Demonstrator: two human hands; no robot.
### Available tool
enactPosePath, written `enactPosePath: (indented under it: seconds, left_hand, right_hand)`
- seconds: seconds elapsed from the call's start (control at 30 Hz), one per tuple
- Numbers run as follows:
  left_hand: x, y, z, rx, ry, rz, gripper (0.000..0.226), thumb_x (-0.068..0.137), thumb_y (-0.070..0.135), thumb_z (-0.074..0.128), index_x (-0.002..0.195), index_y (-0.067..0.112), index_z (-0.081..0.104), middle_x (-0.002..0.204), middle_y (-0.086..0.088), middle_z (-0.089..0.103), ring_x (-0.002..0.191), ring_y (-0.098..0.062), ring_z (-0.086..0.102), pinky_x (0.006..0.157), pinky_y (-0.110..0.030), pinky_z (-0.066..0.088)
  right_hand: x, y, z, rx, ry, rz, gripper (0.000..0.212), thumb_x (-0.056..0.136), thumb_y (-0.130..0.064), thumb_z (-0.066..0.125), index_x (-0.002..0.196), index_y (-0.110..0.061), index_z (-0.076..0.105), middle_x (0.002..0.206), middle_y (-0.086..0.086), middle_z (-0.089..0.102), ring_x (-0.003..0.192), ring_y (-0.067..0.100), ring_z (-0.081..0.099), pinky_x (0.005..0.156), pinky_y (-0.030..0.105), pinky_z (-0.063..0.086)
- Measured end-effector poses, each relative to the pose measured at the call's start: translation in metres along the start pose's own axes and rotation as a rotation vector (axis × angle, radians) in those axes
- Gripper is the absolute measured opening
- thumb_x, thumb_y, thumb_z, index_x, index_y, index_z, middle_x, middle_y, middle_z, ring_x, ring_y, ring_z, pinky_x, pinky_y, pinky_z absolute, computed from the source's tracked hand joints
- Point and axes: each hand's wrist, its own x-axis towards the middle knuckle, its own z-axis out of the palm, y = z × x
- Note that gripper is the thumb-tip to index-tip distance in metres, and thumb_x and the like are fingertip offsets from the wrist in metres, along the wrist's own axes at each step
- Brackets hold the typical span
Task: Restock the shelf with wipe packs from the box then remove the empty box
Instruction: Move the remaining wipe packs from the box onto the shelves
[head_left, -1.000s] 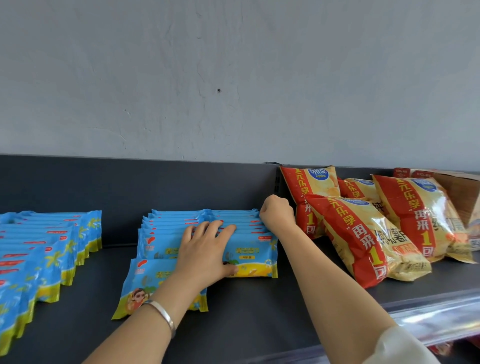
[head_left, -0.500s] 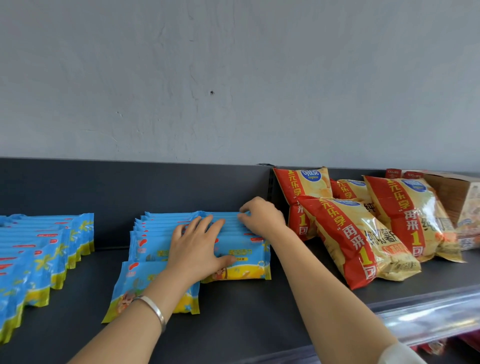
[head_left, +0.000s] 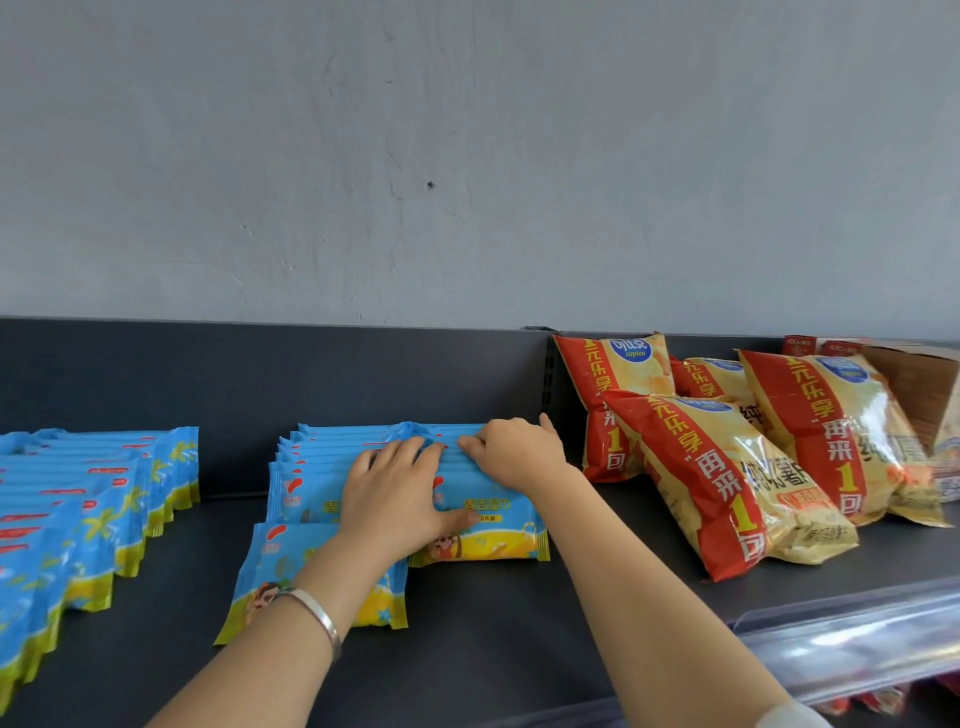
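Left hand (head_left: 397, 493), fingers (head_left: 405, 453) spread flat, presses wipe packs (head_left: 327, 460), right hand (head_left: 514, 452) fingers curled over back ones; uneven push could topple row, shoving front pack (head_left: 291, 571) off shelf (head_left: 467, 654).

Left hand (head_left: 395, 493), right hand (head_left: 514, 457) on wipe packs (head_left: 311, 467)

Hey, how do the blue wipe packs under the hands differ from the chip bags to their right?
The wipe packs are blue, flat and overlapped in a neat row; the chip bags are red and yellow, puffy and leaning loosely. The left hand and right hand touch the wipe packs; nothing touches the chip bags. Both sit on the dark shelf.
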Motion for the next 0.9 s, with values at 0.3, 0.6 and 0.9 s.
enactPosePath:
  seconds: [0.3,0.6,0.9]
  left_hand:
    - [-0.001,-0.001,0.003,0.000,0.008,-0.003,0.090,0.073,0.080,0.041,0.146,0.029,0.023,0.152,0.010,0.024,0.140,-0.013,0.021,0.112,-0.035,0.015]
    - [0.001,-0.001,0.004,0.002,0.006,-0.004,0.091,0.073,0.080,0.040,0.146,0.029,0.021,0.153,0.008,0.021,0.142,-0.013,0.018,0.113,-0.036,0.014]
    - [-0.002,-0.003,0.006,-0.009,-0.002,-0.020,0.100,0.072,0.082,0.040,0.149,0.027,0.009,0.156,0.003,0.015,0.143,-0.015,0.016,0.115,-0.036,0.011]
  right_hand:
    - [-0.001,0.016,-0.006,0.265,-0.114,0.166,0.068,0.089,-0.064,0.040,0.139,-0.017,0.040,0.128,0.005,0.053,0.100,0.018,0.063,0.089,0.037,0.052]
    - [-0.001,0.012,-0.007,0.513,-0.115,0.164,0.066,0.090,-0.050,0.055,0.141,-0.012,0.039,0.095,-0.003,0.060,0.076,0.006,0.058,0.064,0.020,0.050]
    - [-0.024,0.011,-0.003,0.649,0.108,0.241,0.059,0.099,-0.037,0.043,0.149,-0.017,0.022,0.149,0.010,0.031,0.109,0.016,0.055,0.085,0.027,0.049]
